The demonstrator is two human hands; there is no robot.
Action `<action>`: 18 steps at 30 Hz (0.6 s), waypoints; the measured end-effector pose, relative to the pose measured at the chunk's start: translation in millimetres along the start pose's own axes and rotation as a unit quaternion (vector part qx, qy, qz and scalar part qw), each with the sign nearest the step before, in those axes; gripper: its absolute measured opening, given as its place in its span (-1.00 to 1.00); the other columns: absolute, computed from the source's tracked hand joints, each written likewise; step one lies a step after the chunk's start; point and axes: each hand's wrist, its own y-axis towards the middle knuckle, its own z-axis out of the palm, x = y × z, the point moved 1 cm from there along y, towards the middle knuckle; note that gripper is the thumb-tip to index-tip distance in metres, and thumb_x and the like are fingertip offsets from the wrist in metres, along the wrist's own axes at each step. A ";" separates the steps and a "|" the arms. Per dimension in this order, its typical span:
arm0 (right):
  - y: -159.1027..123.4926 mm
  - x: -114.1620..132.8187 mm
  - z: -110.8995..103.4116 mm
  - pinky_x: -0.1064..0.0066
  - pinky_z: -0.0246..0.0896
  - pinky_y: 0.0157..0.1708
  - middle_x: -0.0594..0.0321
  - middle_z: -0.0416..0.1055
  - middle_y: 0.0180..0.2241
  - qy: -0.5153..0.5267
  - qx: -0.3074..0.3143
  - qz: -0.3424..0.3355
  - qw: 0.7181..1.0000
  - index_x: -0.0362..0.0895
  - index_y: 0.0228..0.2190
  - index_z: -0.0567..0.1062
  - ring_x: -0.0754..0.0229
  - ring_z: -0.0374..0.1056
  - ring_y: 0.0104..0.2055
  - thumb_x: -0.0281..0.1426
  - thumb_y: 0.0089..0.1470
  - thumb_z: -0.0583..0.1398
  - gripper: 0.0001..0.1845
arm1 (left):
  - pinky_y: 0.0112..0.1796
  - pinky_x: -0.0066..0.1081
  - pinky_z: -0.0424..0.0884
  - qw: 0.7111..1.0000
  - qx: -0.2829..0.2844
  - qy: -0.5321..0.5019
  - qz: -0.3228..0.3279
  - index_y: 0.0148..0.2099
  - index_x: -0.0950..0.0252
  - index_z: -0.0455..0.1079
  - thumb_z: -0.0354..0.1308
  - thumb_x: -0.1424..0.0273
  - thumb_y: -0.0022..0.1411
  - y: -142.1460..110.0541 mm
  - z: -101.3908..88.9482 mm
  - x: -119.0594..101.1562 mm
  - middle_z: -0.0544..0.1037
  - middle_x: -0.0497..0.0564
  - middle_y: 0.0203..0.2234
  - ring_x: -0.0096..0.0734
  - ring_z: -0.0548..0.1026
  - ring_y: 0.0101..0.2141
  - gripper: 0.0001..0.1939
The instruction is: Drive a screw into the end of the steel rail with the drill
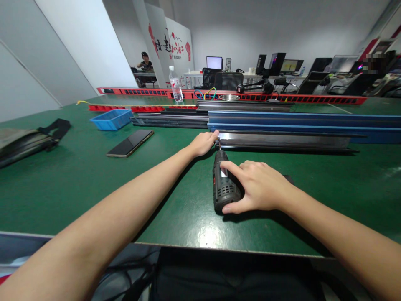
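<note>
Our right hand (pixel 258 184), right of centre, was clamped around the black drill (pixel 224 184), which lay just left of its palm.

Bare left hand (pixel 203 143), bare right hand (pixel 261 184), and both forearms uncovered right up the frame; down at the lap, it's plain black clothing (pixel 238 274).

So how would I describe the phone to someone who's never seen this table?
On the green table, look to the left of the person's left hand. The phone lies flat at a slant, just nearer than the blue tray. Unlike that open tray, it is a thin slab with a dark, glossy screen facing up.
</note>
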 end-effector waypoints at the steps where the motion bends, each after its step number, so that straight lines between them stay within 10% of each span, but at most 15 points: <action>1: 0.0 0.0 0.0 0.14 0.25 -0.26 -0.03 0.53 -0.30 0.000 0.000 0.000 1.000 -0.12 0.23 0.27 -0.19 0.47 -0.27 0.41 -0.09 0.08 0.11 | -0.29 -0.41 0.28 1.000 0.000 0.000 -0.002 -0.51 0.31 0.36 -0.38 0.00 0.47 -0.1 0.0 -0.2 0.49 0.08 -0.55 -0.31 0.46 -0.41 -0.26; 18: 1.2 0.0 0.0 0.15 0.24 -0.25 -0.03 0.53 -0.29 0.003 0.000 0.002 1.000 -0.13 0.23 0.27 -0.17 0.46 -0.27 0.41 -0.10 0.09 0.12 | -0.26 -0.41 0.30 1.000 0.008 0.010 -0.009 -0.49 0.31 0.36 -0.36 0.08 0.48 -1.2 -0.9 -2.7 0.52 0.10 -0.51 -0.28 0.48 -0.37 -0.31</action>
